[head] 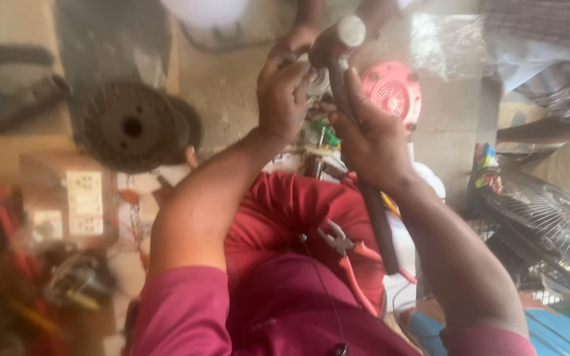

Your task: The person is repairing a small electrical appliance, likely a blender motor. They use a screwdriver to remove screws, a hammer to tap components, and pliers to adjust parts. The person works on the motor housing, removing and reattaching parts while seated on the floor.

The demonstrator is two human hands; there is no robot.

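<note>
My right hand (372, 140) grips the dark handle of a hammer (342, 38), whose metal head points up and away from me while the handle's end runs down past my wrist. My left hand (283, 99) is closed on a small metal part (316, 80) right beside the hammer head; blur hides what the part is. Both hands are raised over my lap, which is covered in maroon cloth. Red-handled pliers (342, 242) lie on my lap under my right forearm.
A red round fan motor cover (394, 89) lies on the concrete floor beyond my hands. A dark toothed disc (130, 125) sits at left, a white socket board (84, 202) below it. A wire fan grille (550, 225) is at right. Another person sits at top right.
</note>
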